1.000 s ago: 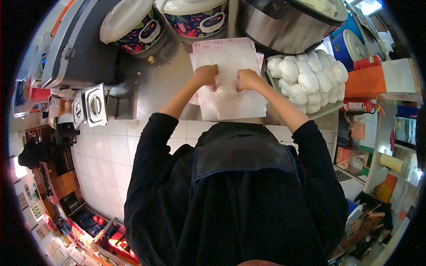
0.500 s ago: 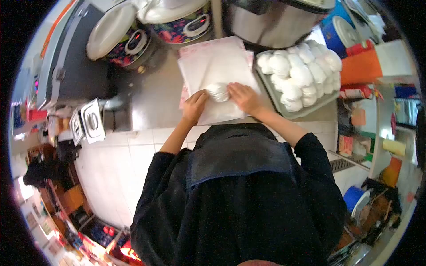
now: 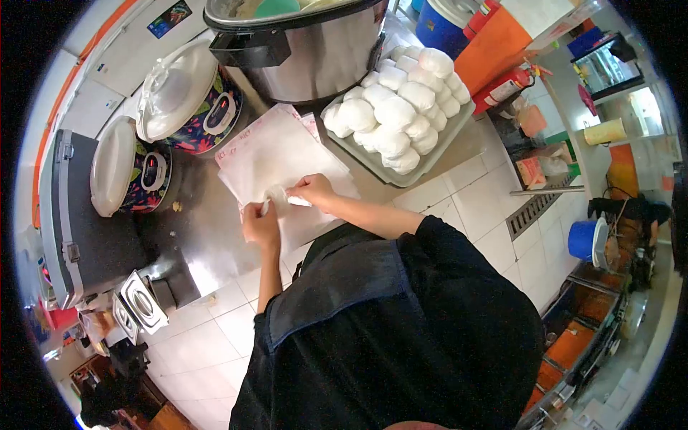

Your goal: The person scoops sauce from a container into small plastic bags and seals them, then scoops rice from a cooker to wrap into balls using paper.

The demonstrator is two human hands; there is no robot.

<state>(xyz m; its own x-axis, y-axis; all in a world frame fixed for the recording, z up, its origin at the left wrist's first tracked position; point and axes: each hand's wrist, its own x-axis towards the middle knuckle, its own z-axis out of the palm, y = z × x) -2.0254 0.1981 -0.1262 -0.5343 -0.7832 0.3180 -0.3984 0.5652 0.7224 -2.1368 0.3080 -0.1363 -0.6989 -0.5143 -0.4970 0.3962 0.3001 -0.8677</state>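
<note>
A small white-wrapped bundle [image 3: 276, 196] sits over a stack of white paper sheets [image 3: 261, 154] on the metal counter. My left hand [image 3: 260, 223] pinches the wrapper at the bundle's left end. On the opposite end, my right hand [image 3: 312, 190] grips the wrapper between thumb and fingers. Part of the bundle is hidden behind my fingers, and its contents do not show. To the right of the paper, a grey tray [image 3: 390, 178] carries a heap of round white-wrapped bundles [image 3: 396, 115].
A large steel pot [image 3: 315, 57] stands behind the paper. Two patterned cookers with white lids [image 3: 175, 86] are at the left back, near a dark hard case [image 3: 72, 215]. Metal container lids [image 3: 145, 301] lie at the counter's left end. A fire extinguisher [image 3: 505, 87] is at the right.
The view has turned and swung to the right. My hands have gone from resting flat beside the round bundle to pinching its wrapper at both ends.
</note>
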